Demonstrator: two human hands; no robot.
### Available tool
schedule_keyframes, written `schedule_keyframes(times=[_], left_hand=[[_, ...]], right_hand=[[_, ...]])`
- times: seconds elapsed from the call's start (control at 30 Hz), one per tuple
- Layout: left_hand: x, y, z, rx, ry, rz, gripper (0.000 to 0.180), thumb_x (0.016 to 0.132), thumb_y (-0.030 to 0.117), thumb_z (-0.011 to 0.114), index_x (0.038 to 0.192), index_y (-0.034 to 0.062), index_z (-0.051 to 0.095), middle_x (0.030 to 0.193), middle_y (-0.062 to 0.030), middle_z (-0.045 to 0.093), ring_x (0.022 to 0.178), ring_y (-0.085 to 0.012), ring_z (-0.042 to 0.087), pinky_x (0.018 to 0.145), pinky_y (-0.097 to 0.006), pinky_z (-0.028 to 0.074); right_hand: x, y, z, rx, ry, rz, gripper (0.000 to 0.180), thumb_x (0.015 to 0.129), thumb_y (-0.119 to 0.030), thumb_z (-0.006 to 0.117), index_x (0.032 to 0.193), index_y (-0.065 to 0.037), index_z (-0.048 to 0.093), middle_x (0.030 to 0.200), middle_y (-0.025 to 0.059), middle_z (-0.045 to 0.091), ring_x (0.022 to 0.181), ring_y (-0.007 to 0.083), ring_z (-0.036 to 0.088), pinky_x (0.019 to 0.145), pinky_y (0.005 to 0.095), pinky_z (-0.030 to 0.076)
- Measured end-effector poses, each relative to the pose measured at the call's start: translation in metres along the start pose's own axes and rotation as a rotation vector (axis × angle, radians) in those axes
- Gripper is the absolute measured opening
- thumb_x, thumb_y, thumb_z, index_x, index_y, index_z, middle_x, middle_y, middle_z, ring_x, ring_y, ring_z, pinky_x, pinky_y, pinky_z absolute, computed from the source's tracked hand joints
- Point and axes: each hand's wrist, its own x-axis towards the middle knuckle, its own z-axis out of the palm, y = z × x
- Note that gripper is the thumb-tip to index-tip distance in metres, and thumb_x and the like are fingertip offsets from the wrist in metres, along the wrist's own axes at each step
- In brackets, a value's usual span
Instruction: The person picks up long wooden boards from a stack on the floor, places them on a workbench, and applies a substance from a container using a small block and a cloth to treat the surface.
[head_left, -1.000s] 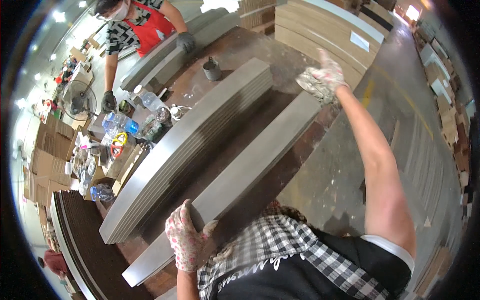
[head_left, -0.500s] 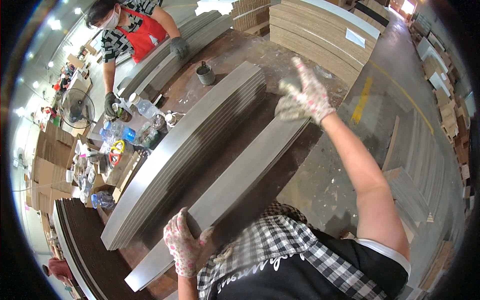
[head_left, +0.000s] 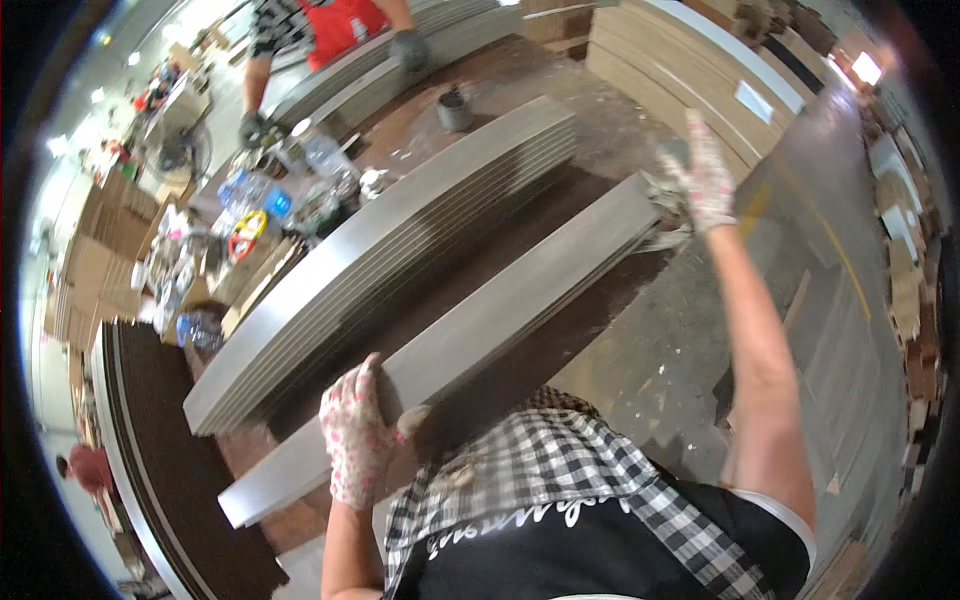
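Floral gloves cover both my hands. With my left hand point(head_left: 358, 432) I clasp the near part of a short stack of long grey boards point(head_left: 520, 275), thumb toward me and fingers over the top. My right hand point(head_left: 708, 185) is at the stack's far end, one finger pointing up, with a crumpled grey rag point(head_left: 668, 215) between it and the board ends. Part of its grip is hidden by the rag and slightly blurred. Beyond lies a thicker stack of curved grey boards point(head_left: 400, 245), touched by neither hand.
The brown worktable point(head_left: 400, 150) holds a small dark tin point(head_left: 455, 110), plastic bottles point(head_left: 325, 150) and yellow-and-red scissors point(head_left: 247, 237). Across it, a co-worker's gloved hand point(head_left: 408, 50) rests on other boards. Tall panel stacks point(head_left: 670, 75) stand far right; dark curved boards point(head_left: 170, 450) stand left.
My right hand has moved from the top of the far end out past it, the rag now around the board ends. My left hand keeps its hold. The whole view has shifted slightly.
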Motion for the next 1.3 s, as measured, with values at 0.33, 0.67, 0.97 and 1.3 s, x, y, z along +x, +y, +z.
schedule_keyframes(times=[0.33,0.67,0.97,1.3], left_hand=[[-0.060,-0.075,-0.010,-0.317,0.531,-0.444,0.050,0.103,0.028,0.045,0.145,0.0021,0.044,0.120,-0.0197,0.065,0.110,-0.0323,0.061,0.099,-0.042,0.045],[-0.067,-0.089,0.004,-0.592,0.954,-0.487,0.076,0.102,0.059,0.032,0.153,0.0026,0.028,0.143,-0.0175,0.049,0.119,-0.0277,0.058,0.099,-0.038,0.044],[-0.084,-0.100,0.012,-0.514,0.962,-0.453,0.072,0.104,0.047,0.032,0.154,-0.0006,0.014,0.150,-0.0247,0.036,0.140,-0.0345,0.037,0.118,-0.046,0.030],[-0.069,-0.094,-0.014,-0.020,0.190,-0.078,0.081,0.083,0.071,0.056,0.129,0.0043,0.060,0.130,-0.0152,0.060,0.133,-0.0378,0.046,0.111,-0.051,0.035]], right_hand=[[-0.027,-0.108,0.010,0.520,0.010,-0.054,0.078,0.089,-0.016,0.070,0.155,-0.015,0.027,0.140,0.0233,0.047,0.118,0.0321,0.059,0.092,0.0446,0.056],[-0.189,-0.361,0.136,-0.357,-0.434,-0.730,0.069,0.084,-0.037,0.067,0.139,-0.003,0.044,0.092,0.0075,0.057,0.077,0.0189,0.056,0.059,0.0380,0.048],[-0.208,-0.369,0.135,-0.070,-0.190,-0.768,0.071,0.085,-0.046,0.064,0.139,-0.004,0.043,0.094,0.0073,0.056,0.079,0.0183,0.055,0.059,0.0372,0.048],[0.025,-0.033,0.035,-0.218,0.002,-0.022,0.081,0.090,-0.041,0.066,0.156,-0.013,0.028,0.150,0.0202,0.044,0.137,0.0359,0.044,0.116,0.0403,0.034]])
